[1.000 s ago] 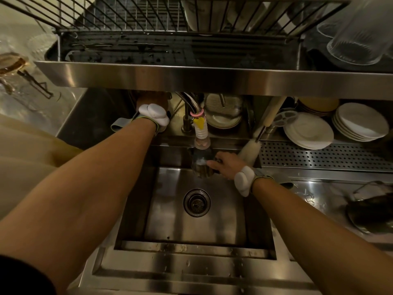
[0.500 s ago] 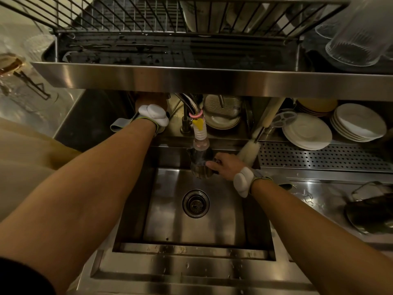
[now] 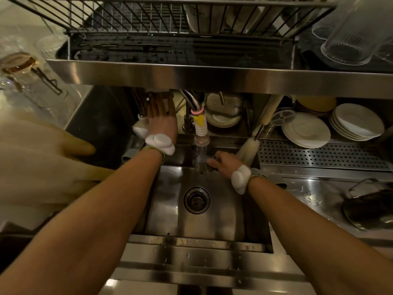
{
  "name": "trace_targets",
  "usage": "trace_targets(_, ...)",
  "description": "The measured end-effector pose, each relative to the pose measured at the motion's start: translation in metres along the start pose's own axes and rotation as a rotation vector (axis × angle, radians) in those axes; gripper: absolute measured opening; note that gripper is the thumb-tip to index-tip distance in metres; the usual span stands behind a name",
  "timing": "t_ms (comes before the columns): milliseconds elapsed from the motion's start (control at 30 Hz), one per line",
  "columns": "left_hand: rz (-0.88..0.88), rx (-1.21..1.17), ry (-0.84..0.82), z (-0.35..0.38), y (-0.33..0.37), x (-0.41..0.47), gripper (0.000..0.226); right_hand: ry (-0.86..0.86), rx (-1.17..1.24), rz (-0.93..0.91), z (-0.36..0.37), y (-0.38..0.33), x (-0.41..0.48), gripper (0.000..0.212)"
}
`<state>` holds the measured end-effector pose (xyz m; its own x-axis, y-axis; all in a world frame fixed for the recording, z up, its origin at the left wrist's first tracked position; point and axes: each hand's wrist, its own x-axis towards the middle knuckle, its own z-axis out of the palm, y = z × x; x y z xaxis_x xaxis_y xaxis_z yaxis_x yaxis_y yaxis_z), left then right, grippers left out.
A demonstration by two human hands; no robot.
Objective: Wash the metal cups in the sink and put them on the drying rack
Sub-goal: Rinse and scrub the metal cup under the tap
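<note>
Metal cup (image 3: 202,161), just one, gripped by right hand (image 3: 223,161) fingers under the faucet (image 3: 201,133); left hand (image 3: 162,124) fingers spread.

I'm seeing a dim, warm-toned picture, with glare streaking the steel shelf edge (image 3: 212,76) across the upper frame. The sink (image 3: 212,216) basin sits in shadow. Straight lines bow at the edges, and the left side blurs.
</note>
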<state>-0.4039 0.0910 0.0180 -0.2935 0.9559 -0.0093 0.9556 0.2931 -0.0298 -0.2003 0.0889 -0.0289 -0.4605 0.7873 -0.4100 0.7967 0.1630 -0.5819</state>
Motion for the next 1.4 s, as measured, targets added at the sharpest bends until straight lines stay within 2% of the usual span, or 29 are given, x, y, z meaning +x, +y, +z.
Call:
trace_targets(67,0.052,-0.049,0.047,0.011,-0.001,-0.011,0.062,-0.021,0.048,-0.022,0.008,-0.007,-0.002,0.033)
trace_targets(167,0.149,-0.113,0.053,0.034,-0.006,-0.035,0.056,-0.025,0.148,0.019,0.010,0.001,-0.007,0.031)
trace_targets(467,0.055,-0.179,-0.255,0.045,-0.020,-0.065,0.023,0.000,0.136,0.124,0.017,0.009,-0.004,0.034)
trace_targets(667,0.020,-0.172,-0.389,0.041,-0.015,-0.071,0.036,0.044,0.094,0.108,0.014,-0.003,0.001,0.035)
trace_targets(800,0.043,-0.162,-0.405,0.040,-0.012,-0.070,0.035,0.051,0.097,0.133,0.007,0.001,0.000,0.034)
trace_targets(933,0.053,-0.148,-0.410,0.038,-0.010,-0.071,0.034,0.036,0.114,0.127,0.008,-0.003,0.000,0.023)
trace_targets(1033,0.045,-0.146,-0.411,0.039,-0.012,-0.071,0.035,0.032,0.123,0.122,0.005,-0.001,-0.001,0.032)
trace_targets(1133,0.044,-0.125,-0.408,0.041,-0.013,-0.070,0.034,0.084,0.116,0.111,0.004,-0.005,0.002,0.027)
trace_targets(1267,0.036,-0.134,-0.427,0.044,-0.014,-0.068,0.034,-0.004,0.146,0.094,0.011,-0.010,0.001,0.032)
trace_targets(1400,0.055,-0.126,-0.415,0.046,-0.013,-0.069,0.033,0.013,0.163,0.146,0.004,0.002,0.002,0.033)
